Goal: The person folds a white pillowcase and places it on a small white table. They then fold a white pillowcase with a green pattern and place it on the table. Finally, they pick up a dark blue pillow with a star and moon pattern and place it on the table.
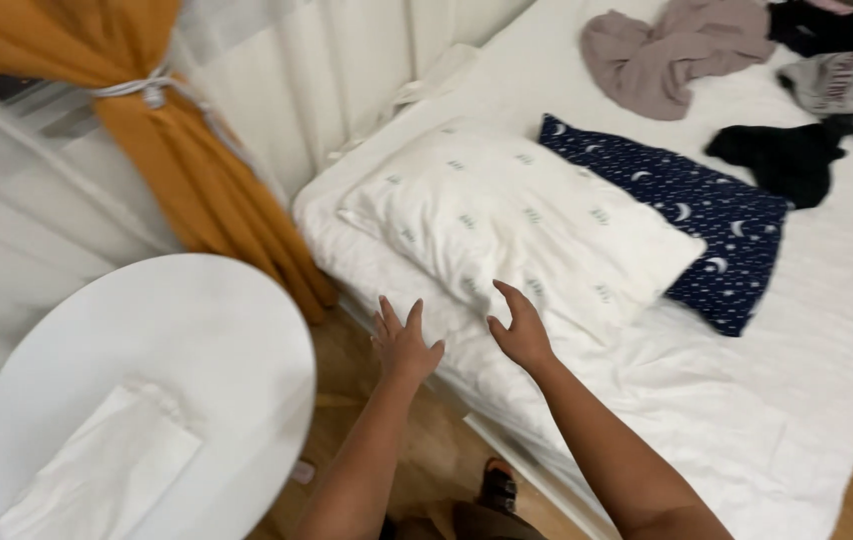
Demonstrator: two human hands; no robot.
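Here, the white bed (pixel 747 400) fills your view from twelve to four o'clock, and the round white table (pixel 197 330) sits at eight o'clock with a folded white cloth (pixel 107 470) on it. The white pillow (pixel 517 220) lies near the centre, its far edge overlapping the navy moon-print pillow (pixel 707 220) at two o'clock. Loose clothes (pixel 677 50) are heaped at one o'clock. Your left hand (pixel 404 345) and right hand (pixel 522 330) are both spread wide and empty, just short of the white pillow's near edge.
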